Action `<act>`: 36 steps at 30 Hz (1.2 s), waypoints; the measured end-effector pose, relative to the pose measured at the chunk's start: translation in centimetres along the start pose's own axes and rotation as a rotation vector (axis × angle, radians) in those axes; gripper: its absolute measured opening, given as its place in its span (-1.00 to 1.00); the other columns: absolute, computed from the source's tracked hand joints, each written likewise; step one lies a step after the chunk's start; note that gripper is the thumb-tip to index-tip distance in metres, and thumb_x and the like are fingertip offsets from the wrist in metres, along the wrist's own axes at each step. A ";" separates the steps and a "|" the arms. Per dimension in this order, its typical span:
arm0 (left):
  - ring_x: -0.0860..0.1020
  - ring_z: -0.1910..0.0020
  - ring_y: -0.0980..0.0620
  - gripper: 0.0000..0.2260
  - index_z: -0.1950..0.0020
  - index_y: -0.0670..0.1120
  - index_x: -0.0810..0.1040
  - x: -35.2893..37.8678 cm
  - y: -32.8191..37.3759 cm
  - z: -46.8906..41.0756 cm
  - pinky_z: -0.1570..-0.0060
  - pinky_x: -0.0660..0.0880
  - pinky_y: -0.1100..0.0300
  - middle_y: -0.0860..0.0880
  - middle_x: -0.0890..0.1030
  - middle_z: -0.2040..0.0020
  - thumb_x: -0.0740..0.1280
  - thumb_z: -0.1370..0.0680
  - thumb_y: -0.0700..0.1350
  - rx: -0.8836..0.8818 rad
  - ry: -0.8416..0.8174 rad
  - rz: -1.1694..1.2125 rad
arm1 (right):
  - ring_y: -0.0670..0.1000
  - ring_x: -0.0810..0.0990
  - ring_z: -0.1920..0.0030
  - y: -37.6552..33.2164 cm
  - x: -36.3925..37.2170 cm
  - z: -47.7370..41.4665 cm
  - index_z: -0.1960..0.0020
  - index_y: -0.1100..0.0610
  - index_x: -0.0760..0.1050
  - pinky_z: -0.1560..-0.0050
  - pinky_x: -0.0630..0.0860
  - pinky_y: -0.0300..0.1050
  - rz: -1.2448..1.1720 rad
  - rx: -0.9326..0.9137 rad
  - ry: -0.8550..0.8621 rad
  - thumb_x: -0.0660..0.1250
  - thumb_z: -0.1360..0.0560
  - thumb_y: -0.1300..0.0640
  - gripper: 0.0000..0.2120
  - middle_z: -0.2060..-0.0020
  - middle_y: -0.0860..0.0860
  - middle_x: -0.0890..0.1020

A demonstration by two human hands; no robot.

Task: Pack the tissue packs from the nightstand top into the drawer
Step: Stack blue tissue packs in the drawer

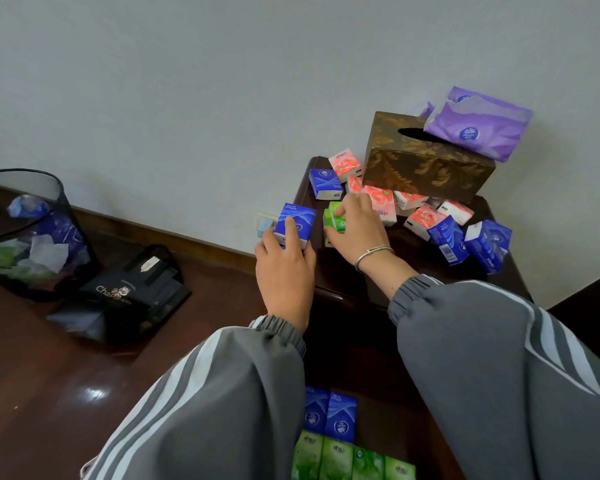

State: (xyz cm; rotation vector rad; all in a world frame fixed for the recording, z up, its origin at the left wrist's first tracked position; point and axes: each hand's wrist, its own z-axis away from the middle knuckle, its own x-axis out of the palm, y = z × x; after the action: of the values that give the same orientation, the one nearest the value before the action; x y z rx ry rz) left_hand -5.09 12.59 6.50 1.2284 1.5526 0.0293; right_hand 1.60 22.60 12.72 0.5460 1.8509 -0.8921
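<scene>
While left hand (pixel 284 271) is gripping blue tissue pack (pixel 296 221), right hand (pixel 359 233) is gripping green tissue pack (pixel 336 220).
Ideally seating both beside matching drawer rows (pixel 336 459).

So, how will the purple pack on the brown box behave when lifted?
The purple pack looks crumpled, so probably floppy and light. Its wrapper seems torn; tissues might slip out. Overhanging the brown box, it may tip.

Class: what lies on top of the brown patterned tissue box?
A torn-open purple tissue pack lies across one end of the tissue box, hiding part of its slot.
</scene>
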 end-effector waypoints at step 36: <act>0.39 -0.10 0.22 -0.58 -0.39 -0.20 0.39 -6.9 -2.0 15.1 -0.17 0.21 0.55 -0.10 0.44 -0.18 0.35 -0.54 -0.24 0.065 -0.095 0.486 | 0.03 0.55 0.05 15.2 -0.6 31.1 -0.26 0.02 0.36 0.30 0.47 -0.30 -0.400 0.822 -0.584 0.45 -0.32 0.16 -0.45 -0.02 0.04 0.53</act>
State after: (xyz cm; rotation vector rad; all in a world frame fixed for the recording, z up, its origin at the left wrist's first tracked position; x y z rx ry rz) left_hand 3.65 -1.53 4.20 1.6113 1.1518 0.2340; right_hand 30.39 8.09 0.07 0.3326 1.0190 -1.8785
